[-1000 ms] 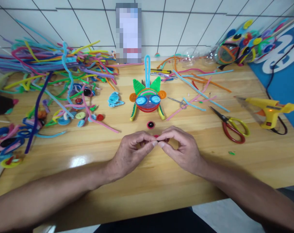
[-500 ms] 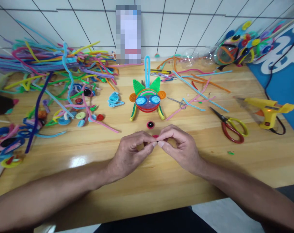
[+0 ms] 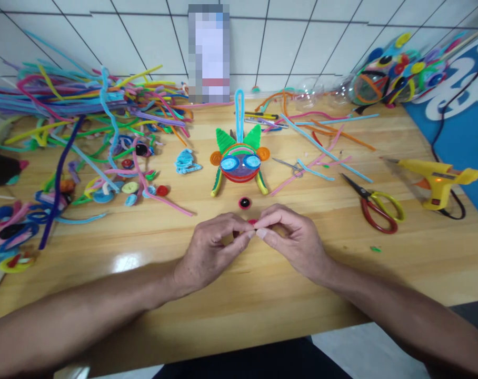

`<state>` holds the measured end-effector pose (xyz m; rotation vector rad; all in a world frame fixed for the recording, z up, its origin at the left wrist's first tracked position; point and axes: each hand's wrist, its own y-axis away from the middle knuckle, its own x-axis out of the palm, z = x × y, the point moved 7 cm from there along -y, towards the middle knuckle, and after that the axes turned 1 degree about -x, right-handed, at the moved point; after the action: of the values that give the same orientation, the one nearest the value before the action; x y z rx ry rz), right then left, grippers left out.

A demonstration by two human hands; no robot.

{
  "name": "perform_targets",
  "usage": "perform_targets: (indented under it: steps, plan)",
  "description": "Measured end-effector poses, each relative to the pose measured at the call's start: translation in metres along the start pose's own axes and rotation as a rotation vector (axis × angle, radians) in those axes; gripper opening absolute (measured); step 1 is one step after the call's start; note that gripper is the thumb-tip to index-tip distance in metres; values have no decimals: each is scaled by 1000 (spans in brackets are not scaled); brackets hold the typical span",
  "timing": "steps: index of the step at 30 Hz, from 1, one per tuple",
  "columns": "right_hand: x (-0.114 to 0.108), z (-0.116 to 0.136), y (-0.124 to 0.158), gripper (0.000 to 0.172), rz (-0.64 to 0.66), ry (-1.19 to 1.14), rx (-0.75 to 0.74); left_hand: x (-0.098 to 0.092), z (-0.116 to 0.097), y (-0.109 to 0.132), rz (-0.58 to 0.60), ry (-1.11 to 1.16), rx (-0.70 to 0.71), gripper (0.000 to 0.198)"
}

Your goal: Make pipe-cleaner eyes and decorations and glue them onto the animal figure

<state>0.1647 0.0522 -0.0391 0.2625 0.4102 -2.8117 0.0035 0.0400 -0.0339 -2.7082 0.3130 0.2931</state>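
My left hand (image 3: pixel 223 241) and my right hand (image 3: pixel 288 237) meet fingertip to fingertip above the front of the table. Pinched between them is a small red and black piece (image 3: pixel 252 222), mostly covered by the fingers. Just beyond lies a round red disc with a black centre (image 3: pixel 244 203). Behind the disc stands a pipe-cleaner figure (image 3: pixel 240 164) with green pointed ears, blue eyes, orange coils at its sides, yellow-green legs and a tall light-blue loop on top.
Scissors (image 3: pixel 375 208) and a yellow glue gun (image 3: pixel 436 179) lie at right. A heap of pipe cleaners (image 3: pixel 77 97) and coiled scraps fills the left. A light-blue coiled piece (image 3: pixel 186 161) sits left of the figure. A blurred upright rectangle (image 3: pixel 209 52) leans on the tiled wall.
Hardly anything differs. Both hands keep the same pinch in the same place, and the view has shifted very slightly.
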Motion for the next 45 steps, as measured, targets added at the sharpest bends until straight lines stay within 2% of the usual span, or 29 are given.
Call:
perform_targets:
  steps: [7,15,22,25,30,34,39,45]
  plan:
    - [1,-3,0,8,18,-38,45,0,-1,0,8,-17,17,7]
    - [4,-10,-1,6,61,-149,161,1,-3,2,39,-57,77,10]
    - [6,-15,2,7,88,-183,250,0,0,1,10,-39,33,9]
    - [3,-16,2,10,55,-200,276,-1,2,-1,-5,-4,-23,7]
    - [-11,-8,-3,6,-42,-17,165,-2,15,-1,-32,86,-236,7]
    - [-10,0,-6,4,-11,189,64,0,24,1,-32,203,-367,10]
    - [-4,7,-7,11,31,295,-32,2,26,0,-22,279,-380,9]
    - [-3,9,-6,15,16,311,-74,3,23,-1,9,222,-313,6]
